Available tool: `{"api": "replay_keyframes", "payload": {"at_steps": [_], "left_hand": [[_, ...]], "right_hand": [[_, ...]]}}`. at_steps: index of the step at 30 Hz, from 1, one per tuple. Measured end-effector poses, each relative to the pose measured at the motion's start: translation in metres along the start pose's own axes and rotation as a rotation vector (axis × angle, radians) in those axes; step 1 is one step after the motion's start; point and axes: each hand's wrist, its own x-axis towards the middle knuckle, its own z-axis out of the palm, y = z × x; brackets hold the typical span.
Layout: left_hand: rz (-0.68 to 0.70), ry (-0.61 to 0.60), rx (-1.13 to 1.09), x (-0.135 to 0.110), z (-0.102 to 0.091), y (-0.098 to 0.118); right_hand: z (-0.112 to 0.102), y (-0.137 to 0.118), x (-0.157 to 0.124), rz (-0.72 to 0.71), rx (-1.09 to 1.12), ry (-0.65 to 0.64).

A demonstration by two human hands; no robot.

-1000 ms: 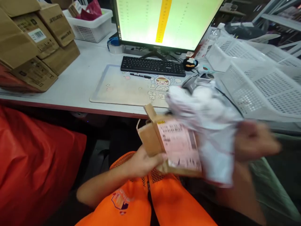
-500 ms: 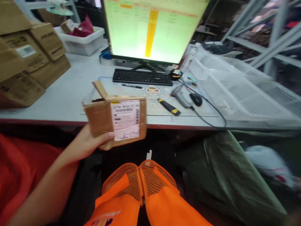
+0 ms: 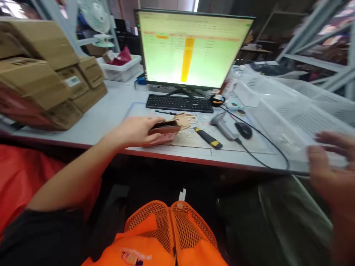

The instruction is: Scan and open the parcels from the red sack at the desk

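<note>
Left hand point(image 3: 138, 131) clasps open-topped carton point(image 3: 169, 129), pink label point(image 3: 165, 138) unreadable — right hand point(image 3: 332, 170) half-open, empty.

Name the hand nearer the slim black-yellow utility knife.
Left: the left hand holds the open brown cardboard box, left of the knife; the right hand is farther, to its right, near a white plastic basket.

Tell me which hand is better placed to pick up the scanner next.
Likely the right hand: it looks open and empty, though blurred, while the left hand holds the cardboard box.
</note>
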Motion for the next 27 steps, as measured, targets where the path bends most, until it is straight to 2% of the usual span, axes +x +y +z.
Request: {"api": "replay_keyframes", "payload": {"at_steps": [2,3,5,6,8,11,13,15,17,19,21,23,25,27], "left_hand": [[0.005,-0.035,-0.080,-0.001,-0.003,0.000],[0.002,-0.043,-0.122,-0.004,-0.004,-0.001],[-0.007,-0.029,-0.194,-0.010,-0.004,-0.002],[-0.012,-0.008,-0.217,-0.012,-0.003,-0.002],[-0.036,0.050,-0.228,-0.015,0.000,-0.006],[-0.092,0.110,-0.181,-0.011,0.003,-0.017],[-0.119,0.135,-0.146,-0.004,0.003,-0.021],[-0.118,0.221,-0.067,0.005,0.003,-0.020],[-0.061,0.365,0.078,0.014,0.005,-0.013],[0.098,0.446,0.233,0.019,0.008,-0.003],[0.309,0.392,0.337,0.018,0.010,0.005],[0.443,0.305,0.402,0.011,0.009,0.010],[0.411,0.295,0.438,0.000,0.005,0.009],[0.292,0.311,0.415,-0.012,0.001,0.003]], "right_hand": [[0.026,-0.074,-0.002,-0.422,0.303,-0.137],[0.040,-0.111,-0.007,-0.547,0.446,-0.185],[0.069,-0.174,-0.017,-0.699,0.664,-0.309],[0.084,-0.197,-0.022,-0.745,0.684,-0.348],[0.111,-0.226,-0.031,-0.794,0.657,-0.422],[0.134,-0.237,-0.045,-0.839,0.643,-0.459],[0.136,-0.234,-0.054,-0.860,0.701,-0.426],[0.135,-0.230,-0.059,-0.843,0.751,-0.372],[0.135,-0.229,-0.063,-0.795,0.768,-0.316],[0.137,-0.230,-0.064,-0.731,0.769,-0.264],[0.140,-0.230,-0.065,-0.687,0.770,-0.232],[0.142,-0.228,-0.066,-0.667,0.779,-0.231],[0.141,-0.227,-0.067,-0.659,0.795,-0.244],[0.141,-0.225,-0.067,-0.652,0.812,-0.260]]}}
